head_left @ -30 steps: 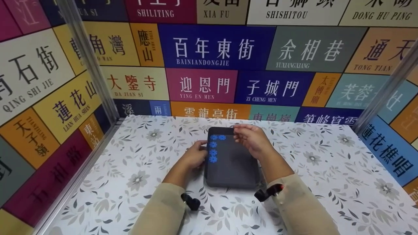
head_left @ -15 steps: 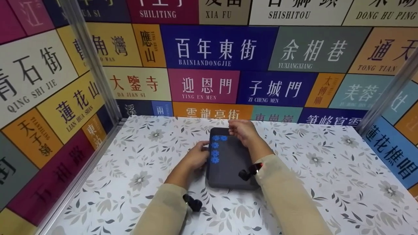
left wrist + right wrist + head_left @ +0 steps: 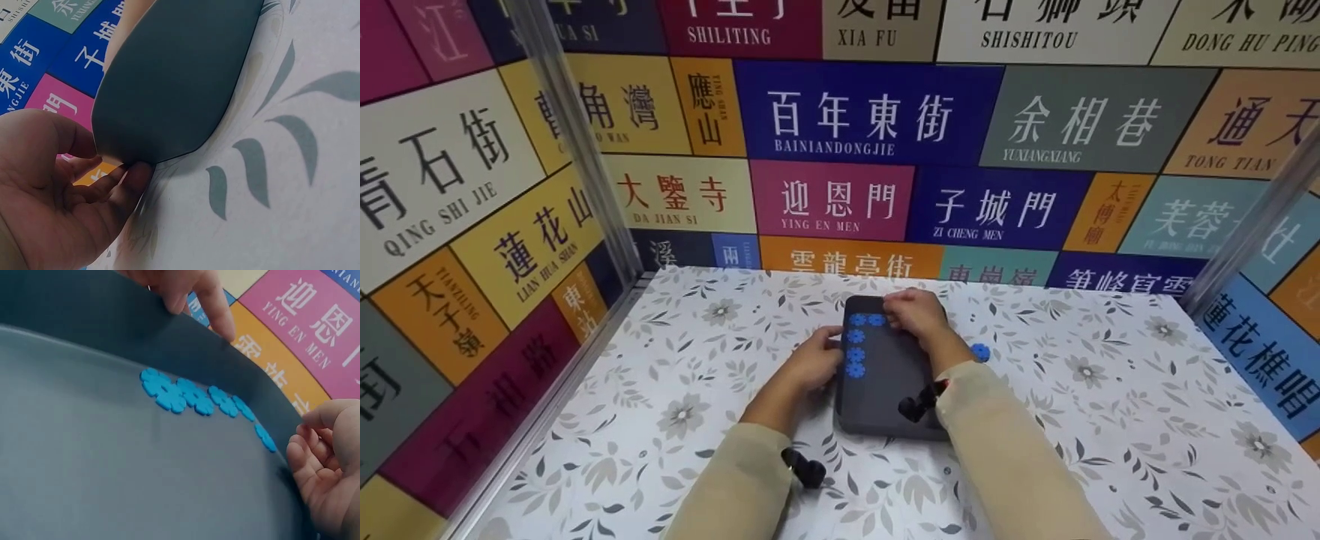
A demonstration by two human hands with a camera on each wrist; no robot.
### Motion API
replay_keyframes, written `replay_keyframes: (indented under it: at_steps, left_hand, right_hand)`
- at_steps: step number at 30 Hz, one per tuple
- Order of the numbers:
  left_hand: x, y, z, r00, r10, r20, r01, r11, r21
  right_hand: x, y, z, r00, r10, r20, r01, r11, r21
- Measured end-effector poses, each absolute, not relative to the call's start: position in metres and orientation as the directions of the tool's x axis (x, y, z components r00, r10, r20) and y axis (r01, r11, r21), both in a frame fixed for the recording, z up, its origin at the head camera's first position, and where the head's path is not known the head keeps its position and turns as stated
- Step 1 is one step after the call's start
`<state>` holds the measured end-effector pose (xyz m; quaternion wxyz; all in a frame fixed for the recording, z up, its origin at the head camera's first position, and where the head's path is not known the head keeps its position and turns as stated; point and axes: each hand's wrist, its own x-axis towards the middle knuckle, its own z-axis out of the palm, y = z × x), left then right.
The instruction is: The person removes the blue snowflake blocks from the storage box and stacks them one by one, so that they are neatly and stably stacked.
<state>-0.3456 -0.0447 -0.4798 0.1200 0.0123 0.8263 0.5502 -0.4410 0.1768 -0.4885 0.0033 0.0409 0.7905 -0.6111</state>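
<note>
A dark grey tray (image 3: 871,405) with low walls lies on the table. Several blue flower-shaped plastic discs (image 3: 856,353) stand in a line along its left side and far left corner; the right wrist view shows these discs (image 3: 163,391) close to the wall. My left hand (image 3: 814,360) grips the tray's left wall, its fingertips on the edge in the left wrist view, where the hand (image 3: 45,191) is large. Over the far rim is my right hand (image 3: 916,313), fingers curled together at the corner discs. What lies between its fingertips is hidden.
Another blue disc (image 3: 980,352) lies on the table right of the tray, beside my right wrist. The flower-patterned tabletop (image 3: 682,416) ends at a wall of coloured signs (image 3: 870,112). Clear upright posts (image 3: 585,150) stand at the back corners. Both wrists wear black cameras (image 3: 806,469).
My right hand rose from the tray's far right part, moved left past the far rim, and came down by the corner discs. The loose disc on the table came into view. My left hand stayed put.
</note>
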Motion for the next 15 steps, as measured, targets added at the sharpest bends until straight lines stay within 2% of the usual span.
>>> replay_keyframes:
  at_steps: [6, 15]
  left_hand:
    - [-0.3454, -0.0453, -0.4810, -0.972, 0.162, -0.169, -0.093, 0.396, 0.914]
    - [-0.3470, -0.0455, -0.4798, -0.968, 0.157, -0.197, -0.118, 0.407, 0.906]
  right_hand:
    - [-0.4432, 0.1811, -0.4948, -0.999, 0.033, -0.006, 0.017, 0.346, -0.938]
    - [-0.4445, 0.1817, -0.4945, -1.000, 0.000, 0.017, -0.014, 0.597, -0.802]
